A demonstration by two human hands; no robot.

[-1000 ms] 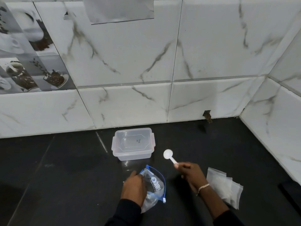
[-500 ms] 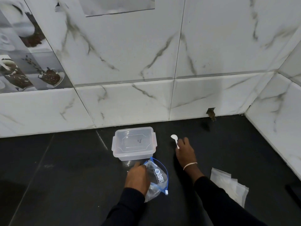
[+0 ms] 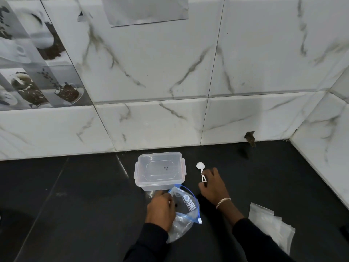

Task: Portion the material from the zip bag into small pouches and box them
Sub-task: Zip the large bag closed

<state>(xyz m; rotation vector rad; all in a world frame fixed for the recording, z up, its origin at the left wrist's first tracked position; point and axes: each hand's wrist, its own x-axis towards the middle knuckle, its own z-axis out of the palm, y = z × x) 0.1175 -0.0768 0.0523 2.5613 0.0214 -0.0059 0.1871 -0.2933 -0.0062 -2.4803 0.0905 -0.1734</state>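
Observation:
A clear zip bag [image 3: 186, 208] with a blue seal lies on the black counter, crumpled, and my left hand [image 3: 160, 210] grips its left side. A lidded clear plastic box [image 3: 160, 170] stands just behind the bag. To the right of the box, a white measuring spoon [image 3: 201, 170] lies flat on the counter. My right hand [image 3: 212, 188] rests beside the spoon's handle with its fingers spread, and the fingertips touch or nearly touch the handle. A stack of small clear pouches [image 3: 272, 225] lies at the right, near my right sleeve.
White marble-look wall tiles [image 3: 170, 120] rise directly behind the box, and a side wall [image 3: 324, 157] closes the counter on the right. There is a small chipped hole [image 3: 249, 136] at the wall's base. Bare black counter [image 3: 66, 205] stretches to the left.
My right hand carried the spoon from in front of me to the right of the box and laid it down, then loosened its fingers. My left hand stayed on the zip bag.

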